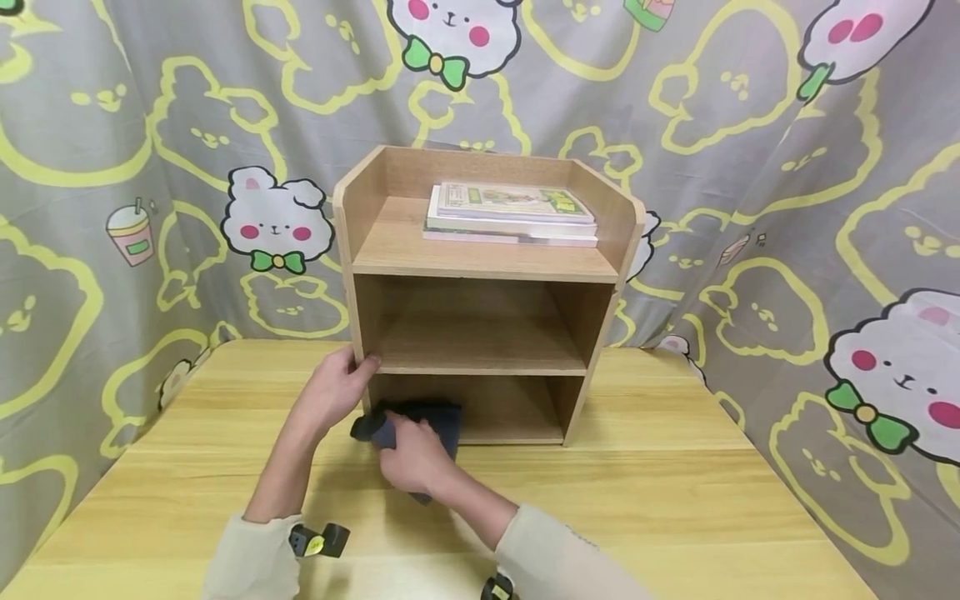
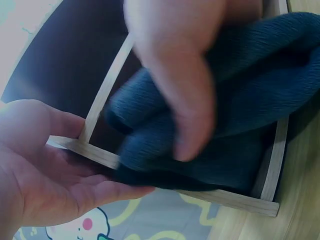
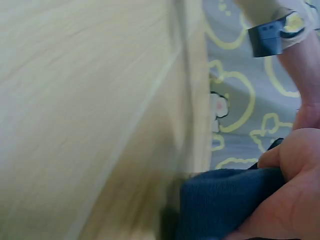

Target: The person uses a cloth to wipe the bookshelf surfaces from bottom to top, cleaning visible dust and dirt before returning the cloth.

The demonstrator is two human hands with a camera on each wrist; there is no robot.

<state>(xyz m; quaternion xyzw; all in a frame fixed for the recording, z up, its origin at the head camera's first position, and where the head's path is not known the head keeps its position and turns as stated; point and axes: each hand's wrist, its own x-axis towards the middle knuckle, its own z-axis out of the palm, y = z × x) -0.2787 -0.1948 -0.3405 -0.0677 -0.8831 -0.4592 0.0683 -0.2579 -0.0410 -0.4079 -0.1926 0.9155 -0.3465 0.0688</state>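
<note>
A small light-wood shelf unit [image 1: 483, 272] with three levels stands upright on the table. My left hand [image 1: 333, 390] grips its left side panel about level with the middle board. In the left wrist view, the left thumb lies over the panel's front edge and the fingers extend along the outer face. My right hand [image 1: 415, 454] holds a dark blue cloth [image 1: 450, 423] at the left front of the bottom compartment. Bunched folds of the cloth [image 2: 265, 75] lie under the right thumb in the left wrist view, against the side panel.
Books [image 1: 517, 204] are stacked flat on the unit's top level. The wood-grain table [image 1: 675, 500] extends to both sides and in front of the unit. A patterned grey curtain [image 1: 180, 142] hangs behind and along the sides.
</note>
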